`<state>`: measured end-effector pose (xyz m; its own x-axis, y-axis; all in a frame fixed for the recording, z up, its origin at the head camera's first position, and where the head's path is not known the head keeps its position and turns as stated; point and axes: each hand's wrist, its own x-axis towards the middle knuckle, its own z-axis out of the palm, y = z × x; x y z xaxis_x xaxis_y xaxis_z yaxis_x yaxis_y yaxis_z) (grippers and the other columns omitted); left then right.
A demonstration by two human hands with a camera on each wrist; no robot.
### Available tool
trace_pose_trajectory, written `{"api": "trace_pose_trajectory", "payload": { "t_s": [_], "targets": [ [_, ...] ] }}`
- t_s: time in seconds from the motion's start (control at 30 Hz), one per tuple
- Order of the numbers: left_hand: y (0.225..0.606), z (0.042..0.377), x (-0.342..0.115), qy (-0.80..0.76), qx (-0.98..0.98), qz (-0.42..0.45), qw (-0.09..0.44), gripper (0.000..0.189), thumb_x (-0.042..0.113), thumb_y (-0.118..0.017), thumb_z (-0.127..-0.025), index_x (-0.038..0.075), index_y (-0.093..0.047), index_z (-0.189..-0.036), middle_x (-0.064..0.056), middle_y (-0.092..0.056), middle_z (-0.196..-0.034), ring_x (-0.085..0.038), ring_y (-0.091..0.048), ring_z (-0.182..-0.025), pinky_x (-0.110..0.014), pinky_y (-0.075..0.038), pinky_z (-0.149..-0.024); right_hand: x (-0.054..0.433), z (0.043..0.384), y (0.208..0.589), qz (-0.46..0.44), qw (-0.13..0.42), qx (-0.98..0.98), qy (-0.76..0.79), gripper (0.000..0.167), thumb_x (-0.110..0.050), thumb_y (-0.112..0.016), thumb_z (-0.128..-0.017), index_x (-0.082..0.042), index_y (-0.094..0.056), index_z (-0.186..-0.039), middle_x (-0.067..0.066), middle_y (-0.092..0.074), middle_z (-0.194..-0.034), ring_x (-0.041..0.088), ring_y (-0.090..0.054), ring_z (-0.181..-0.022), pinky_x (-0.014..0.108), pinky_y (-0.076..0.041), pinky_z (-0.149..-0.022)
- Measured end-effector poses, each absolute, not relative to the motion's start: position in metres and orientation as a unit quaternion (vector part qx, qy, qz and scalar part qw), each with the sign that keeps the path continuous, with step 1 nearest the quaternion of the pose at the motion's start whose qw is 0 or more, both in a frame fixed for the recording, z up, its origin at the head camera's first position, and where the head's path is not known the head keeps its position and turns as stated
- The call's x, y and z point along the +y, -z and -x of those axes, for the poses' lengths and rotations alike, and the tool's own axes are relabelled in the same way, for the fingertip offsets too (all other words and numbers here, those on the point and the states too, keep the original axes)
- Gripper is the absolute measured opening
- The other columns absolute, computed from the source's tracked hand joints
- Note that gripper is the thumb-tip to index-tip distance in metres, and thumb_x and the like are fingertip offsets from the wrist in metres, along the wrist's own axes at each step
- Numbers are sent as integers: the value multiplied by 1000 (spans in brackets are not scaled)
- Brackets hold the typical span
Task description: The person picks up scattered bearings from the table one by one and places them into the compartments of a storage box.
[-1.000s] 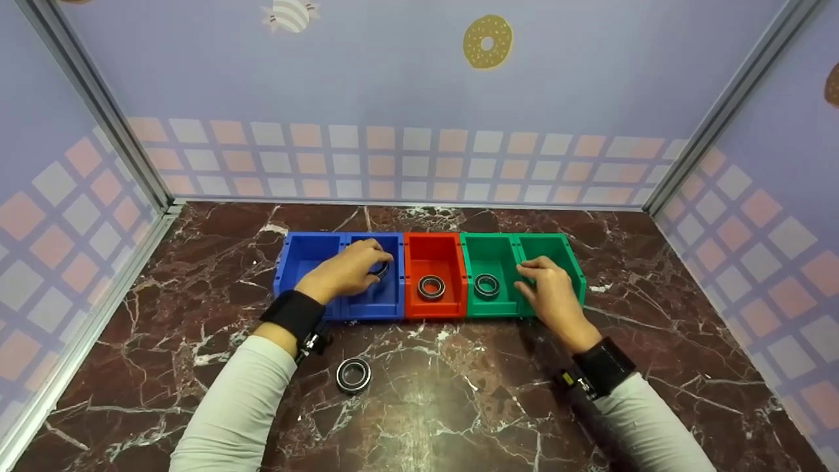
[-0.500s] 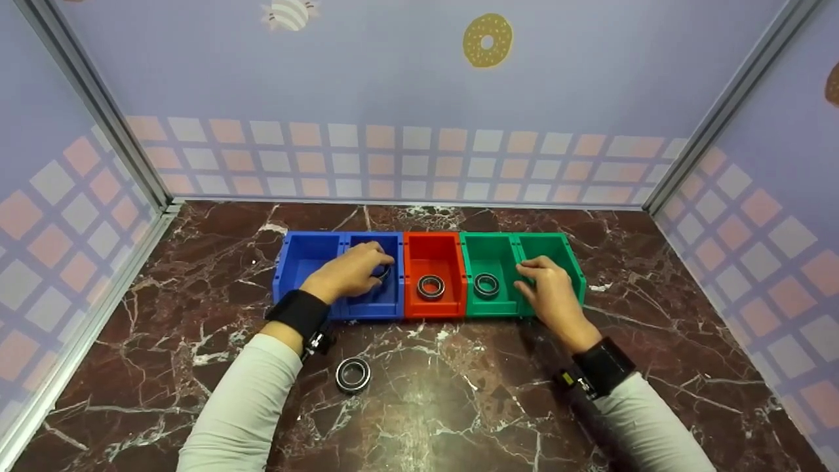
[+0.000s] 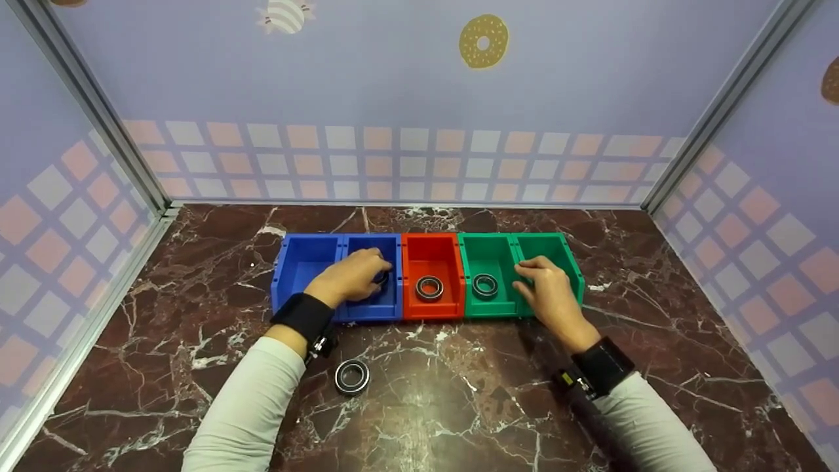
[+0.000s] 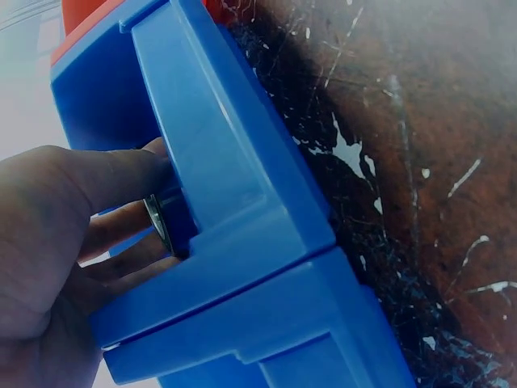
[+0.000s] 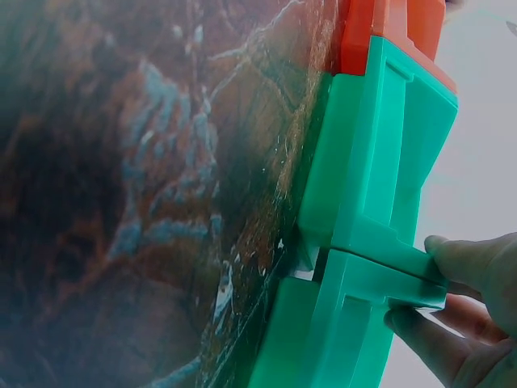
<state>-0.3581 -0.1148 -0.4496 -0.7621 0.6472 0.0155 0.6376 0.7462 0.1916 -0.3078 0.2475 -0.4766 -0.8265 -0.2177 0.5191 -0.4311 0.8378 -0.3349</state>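
Observation:
My left hand reaches into the second blue bin from the left, holding a ball bearing between thumb and fingers. In the left wrist view only the metal edge of that bearing shows, low inside the blue bin. At the right, my right hand pinches the dividing walls between the two green bins; in the right wrist view its fingertips lie either side of the green divider. One bearing lies in the left green bin, another bearing in the red bin.
A further bearing lies flat on the dark marbled table, in front of the blue bins. The leftmost blue bin adjoins the row. Patterned panels enclose the table at the back and both sides.
My left hand has lowered slightly into the second blue bin with the bearing, which now sits nearer the bin floor. The right hand keeps its place at the green bins.

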Motion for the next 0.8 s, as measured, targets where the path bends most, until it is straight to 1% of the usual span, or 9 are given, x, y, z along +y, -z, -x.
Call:
{"api": "trace_pose_trajectory", "payload": {
  "t_s": [0.13, 0.33, 0.43, 0.63, 0.8],
  "targets": [
    [450, 359, -114, -87, 936, -340, 28, 30, 6, -71, -84, 3, -70, -114, -16, -64, -105, -32, -61, -101, -46, -52, -93, 248, 307, 476, -175, 231, -931, -224, 33, -5, -75, -85, 5, -70, -116, 20, -66, -112, 34, -68, -104, 44, -58, -83],
    [452, 360, -113, -79, 938, -337, 32, 27, 7, -72, -84, 3, -71, -110, -15, -65, -104, -32, -61, -101, -46, -52, -94, 248, 308, 476, -171, 229, -931, -228, 33, -6, -76, -84, 4, -71, -116, 20, -67, -112, 34, -68, -104, 45, -58, -83],
    [452, 360, -112, -76, 936, -343, 28, 22, 6, -72, -84, 2, -71, -105, -16, -64, -101, -33, -61, -100, -46, -52, -93, 248, 307, 477, -171, 229, -931, -227, 33, -6, -76, -84, 4, -70, -116, 20, -67, -112, 34, -68, -103, 44, -58, -83],
    [454, 358, -112, -77, 930, -359, 3, 13, 4, -73, -80, 1, -70, -93, -16, -65, -95, -33, -62, -93, -46, -53, -86, 248, 309, 478, -174, 235, -931, -219, 33, -6, -76, -84, 5, -71, -115, 19, -66, -111, 34, -68, -102, 44, -58, -82],
    [457, 359, -111, -75, 926, -370, -1, 8, 2, -71, -80, 0, -69, -88, -16, -65, -92, -34, -62, -92, -46, -53, -87, 248, 310, 477, -172, 235, -931, -221, 34, -5, -77, -83, 5, -71, -115, 20, -67, -110, 35, -68, -103, 45, -58, -83]
  ]
}}
